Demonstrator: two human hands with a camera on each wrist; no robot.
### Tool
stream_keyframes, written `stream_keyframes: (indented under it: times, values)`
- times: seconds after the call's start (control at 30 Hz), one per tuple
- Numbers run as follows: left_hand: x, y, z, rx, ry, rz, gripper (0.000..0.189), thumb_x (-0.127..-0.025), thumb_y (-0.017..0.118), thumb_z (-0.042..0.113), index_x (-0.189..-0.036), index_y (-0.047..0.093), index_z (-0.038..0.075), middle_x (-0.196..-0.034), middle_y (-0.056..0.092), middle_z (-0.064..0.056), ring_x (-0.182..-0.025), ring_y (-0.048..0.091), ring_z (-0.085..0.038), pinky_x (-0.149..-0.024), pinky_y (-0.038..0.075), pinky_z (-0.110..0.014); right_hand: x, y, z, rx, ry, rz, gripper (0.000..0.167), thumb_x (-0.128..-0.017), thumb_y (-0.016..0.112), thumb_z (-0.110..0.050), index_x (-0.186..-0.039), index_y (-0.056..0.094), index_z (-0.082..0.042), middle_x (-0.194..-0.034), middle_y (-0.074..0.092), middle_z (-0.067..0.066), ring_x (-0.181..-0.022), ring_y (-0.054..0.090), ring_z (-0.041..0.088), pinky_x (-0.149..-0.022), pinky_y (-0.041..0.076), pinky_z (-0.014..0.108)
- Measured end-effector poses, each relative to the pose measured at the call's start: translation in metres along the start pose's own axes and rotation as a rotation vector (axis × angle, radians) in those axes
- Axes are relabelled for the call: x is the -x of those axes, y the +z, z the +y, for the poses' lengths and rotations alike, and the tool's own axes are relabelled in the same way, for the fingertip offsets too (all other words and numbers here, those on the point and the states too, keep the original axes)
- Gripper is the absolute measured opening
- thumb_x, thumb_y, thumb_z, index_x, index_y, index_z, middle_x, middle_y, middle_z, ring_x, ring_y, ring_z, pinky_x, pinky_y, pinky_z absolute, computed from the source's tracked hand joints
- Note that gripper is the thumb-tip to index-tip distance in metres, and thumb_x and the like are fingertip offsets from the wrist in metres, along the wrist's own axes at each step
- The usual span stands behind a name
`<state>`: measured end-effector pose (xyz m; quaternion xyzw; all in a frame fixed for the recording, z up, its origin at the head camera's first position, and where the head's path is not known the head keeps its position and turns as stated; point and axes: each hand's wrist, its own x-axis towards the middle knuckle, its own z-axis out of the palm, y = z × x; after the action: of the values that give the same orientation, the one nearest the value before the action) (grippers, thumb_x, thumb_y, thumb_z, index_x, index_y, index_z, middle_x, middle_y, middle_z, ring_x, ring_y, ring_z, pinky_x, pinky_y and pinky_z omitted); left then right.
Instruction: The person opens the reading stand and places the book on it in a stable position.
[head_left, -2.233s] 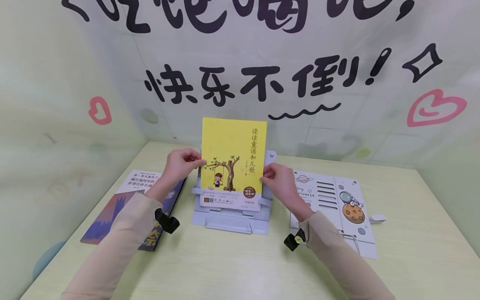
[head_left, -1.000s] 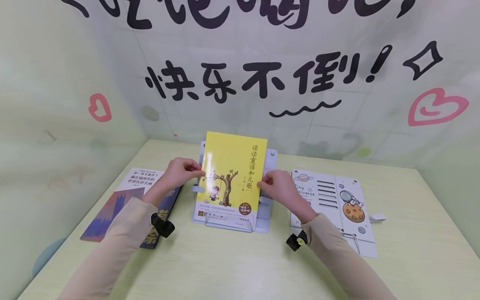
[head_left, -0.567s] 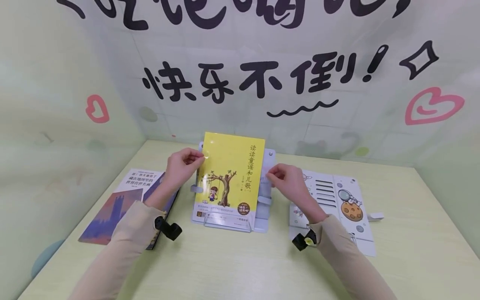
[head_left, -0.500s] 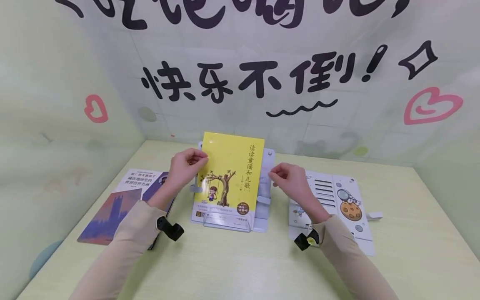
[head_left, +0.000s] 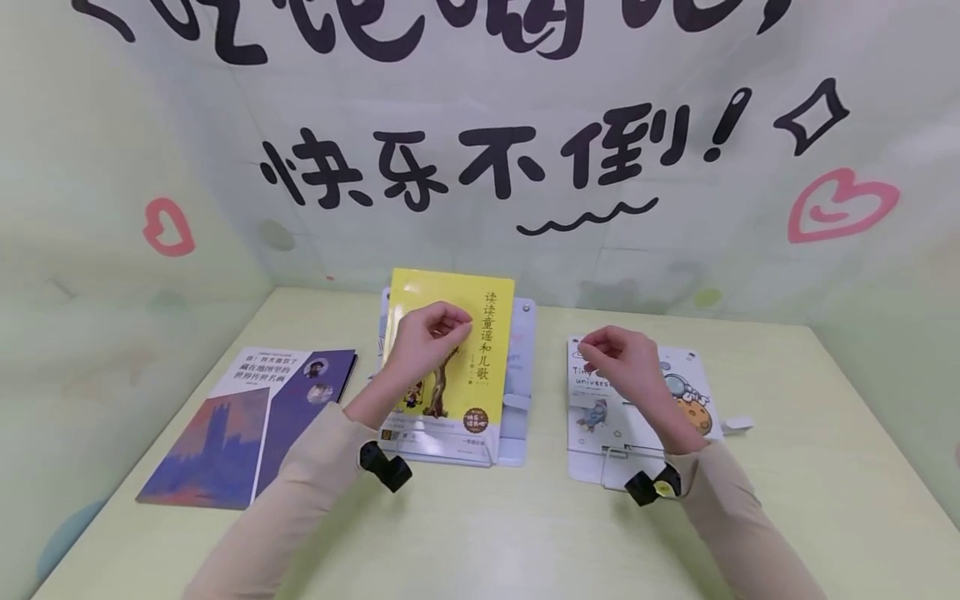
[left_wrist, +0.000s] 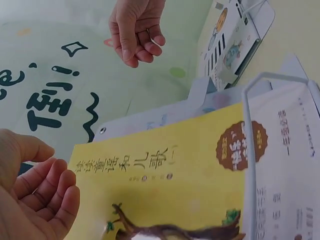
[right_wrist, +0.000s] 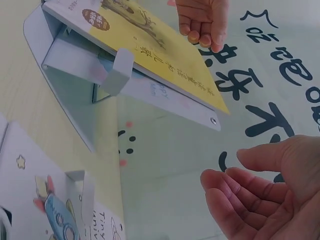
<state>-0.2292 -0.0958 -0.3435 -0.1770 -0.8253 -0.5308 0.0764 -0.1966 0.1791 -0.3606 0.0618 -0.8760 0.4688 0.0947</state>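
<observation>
A yellow children's book [head_left: 491,358] leans upright on a pale book stand [head_left: 517,358], its lower edge behind the stand's front wire [left_wrist: 250,150]. My left hand [head_left: 423,342] hovers in front of the cover, fingers loosely bent and nothing between them. In the left wrist view, a gap shows between that thumb and the fingertips. Over to the right, my right hand [head_left: 622,358] hangs above a second white stand [head_left: 600,446] printed "Tiny universe". Its fingers [right_wrist: 225,192] are relaxed and hold nothing. A side clip [right_wrist: 119,72] of the first stand juts out beside the book.
On the left of the table lies a blue and purple book [head_left: 232,442]. A white tab [head_left: 737,425] sticks out from the right side of the second stand. Behind everything stands a printed backdrop [head_left: 450,242] with large black characters.
The yellow book has come down onto the stand behind its front wire. Both hands have let go of it; both have moved right, the right one over to the second stand.
</observation>
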Motion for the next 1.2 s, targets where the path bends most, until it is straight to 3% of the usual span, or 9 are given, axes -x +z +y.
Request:
stream_keyframes:
  times: [0.17,0.5,0.67,1.0,1.2]
  values:
    - [-0.001,0.024,0.006,0.043,0.031,-0.055,0.011,-0.086,0.064,0.005,-0.095,0.066,-0.001,-0.086,0.066,-0.010,-0.077,0.059,-0.019,-0.070,0.051,-0.025,0.007,-0.015,0.010,-0.001,0.023,0.024,0.019,-0.089,0.063,-0.017,-0.095,0.065,0.001,-0.084,0.067,0.018,-0.072,0.065,0.031,-0.061,0.054,0.029]
    - [-0.003,0.085,0.022,0.064,0.115,-0.235,0.012,-0.085,0.064,0.002,-0.096,0.065,-0.003,-0.087,0.066,-0.010,-0.078,0.060,-0.017,-0.071,0.050,-0.020,0.017,-0.041,0.030,0.046,0.106,0.012,0.022,-0.091,0.062,-0.015,-0.101,0.063,0.004,-0.090,0.066,0.023,-0.077,0.064,0.034,-0.064,0.054,0.024]
    - [-0.005,0.106,0.022,0.078,0.100,-0.280,0.011,-0.084,0.064,0.001,-0.094,0.065,-0.004,-0.086,0.066,-0.012,-0.077,0.060,-0.017,-0.070,0.048,-0.018,0.023,-0.052,0.039,0.088,0.122,0.022,0.021,-0.090,0.062,-0.012,-0.100,0.062,0.006,-0.089,0.066,0.022,-0.074,0.066,0.030,-0.060,0.053,0.023]
    - [0.000,0.134,0.019,0.084,0.009,-0.369,0.010,-0.085,0.065,0.003,-0.093,0.067,-0.002,-0.085,0.066,-0.008,-0.072,0.055,-0.008,-0.066,0.046,-0.015,0.040,-0.070,0.063,0.141,0.178,0.020,0.020,-0.088,0.064,-0.010,-0.096,0.063,0.008,-0.080,0.066,0.016,-0.066,0.064,0.024,-0.055,0.052,0.026]
    - [0.007,0.150,0.018,0.104,-0.041,-0.430,0.006,-0.083,0.067,0.002,-0.088,0.068,-0.002,-0.077,0.064,-0.004,-0.065,0.052,-0.005,-0.060,0.044,-0.014,0.053,-0.076,0.074,0.151,0.240,-0.031,0.019,-0.086,0.066,-0.011,-0.094,0.062,0.006,-0.075,0.064,0.009,-0.064,0.057,0.017,-0.054,0.050,0.023]
